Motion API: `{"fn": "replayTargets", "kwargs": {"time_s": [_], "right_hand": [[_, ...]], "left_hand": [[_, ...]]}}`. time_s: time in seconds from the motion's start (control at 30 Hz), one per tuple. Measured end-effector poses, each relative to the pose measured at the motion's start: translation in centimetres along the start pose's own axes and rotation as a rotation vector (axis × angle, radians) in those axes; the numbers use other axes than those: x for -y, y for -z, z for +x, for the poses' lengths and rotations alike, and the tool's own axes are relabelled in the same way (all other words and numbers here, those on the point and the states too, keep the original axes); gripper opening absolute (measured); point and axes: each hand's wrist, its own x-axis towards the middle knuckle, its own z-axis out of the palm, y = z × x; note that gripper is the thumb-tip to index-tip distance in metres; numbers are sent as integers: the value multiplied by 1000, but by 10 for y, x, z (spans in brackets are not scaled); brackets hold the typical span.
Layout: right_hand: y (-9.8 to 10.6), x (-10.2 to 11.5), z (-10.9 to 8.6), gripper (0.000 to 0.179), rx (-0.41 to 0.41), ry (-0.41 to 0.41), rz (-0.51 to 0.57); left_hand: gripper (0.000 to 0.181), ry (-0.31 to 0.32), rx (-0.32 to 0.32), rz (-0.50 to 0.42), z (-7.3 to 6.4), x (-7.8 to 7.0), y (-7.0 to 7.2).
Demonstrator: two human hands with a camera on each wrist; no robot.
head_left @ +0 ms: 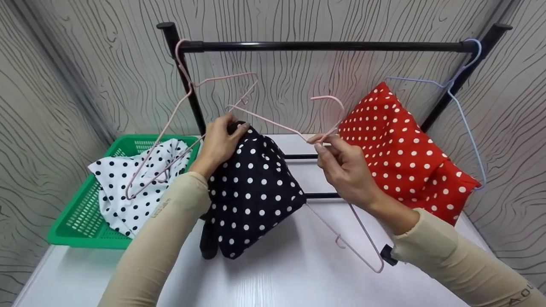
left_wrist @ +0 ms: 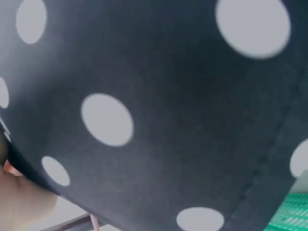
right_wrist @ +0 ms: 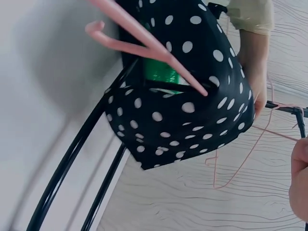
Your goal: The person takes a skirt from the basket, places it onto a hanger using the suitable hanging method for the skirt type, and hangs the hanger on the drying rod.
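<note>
My left hand [head_left: 222, 138] grips the top corner of a navy cloth with white dots [head_left: 256, 183], thumb lying over the fabric. Between thumb and fingers, my right hand [head_left: 343, 166] pinches the neck of a pink hanger [head_left: 273, 123], its hook standing up above them. One shoulder of the hanger reaches toward the left hand; the other slopes down to the right, uncovered. Part of its lower bar is hidden by the cloth. Dark dotted fabric [left_wrist: 163, 120] fills most of the left wrist view. In the right wrist view, the hanger [right_wrist: 144, 38] crosses in front of the cloth [right_wrist: 187, 130].
A black rack rail [head_left: 332, 46] spans the back. An unladen pink hanger [head_left: 170, 115] hangs at its left, a lilac hanger [head_left: 463, 115] bearing a red dotted cloth [head_left: 405, 166] at its right. A green basket [head_left: 64, 230] holds a white black-dotted cloth [head_left: 123, 187].
</note>
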Motion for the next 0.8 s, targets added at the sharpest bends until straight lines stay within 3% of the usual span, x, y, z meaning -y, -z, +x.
{"fn": "replayTargets", "kwargs": {"time_s": [0.2,0.3,0.37,0.47,0.6,0.8], "right_hand": [[0,-3,-6,24,44,15,6],[-1,-3,-8,25,73,27,16],[-1,-4,-8,24,85,36,19],[2,-5,-8,24,92,43,18],[7,-11,-7,23,108,37,11],[15,-18,-8,22,141,-20,30]], "left_hand": [[52,62,-58,-30,1,7,2],[70,80,-3,-42,3,9,5],[73,74,47,-50,4,11,6],[64,67,89,-66,4,13,8],[49,74,67,-85,4,15,10],[45,87,49,-82,4,14,12]]}}
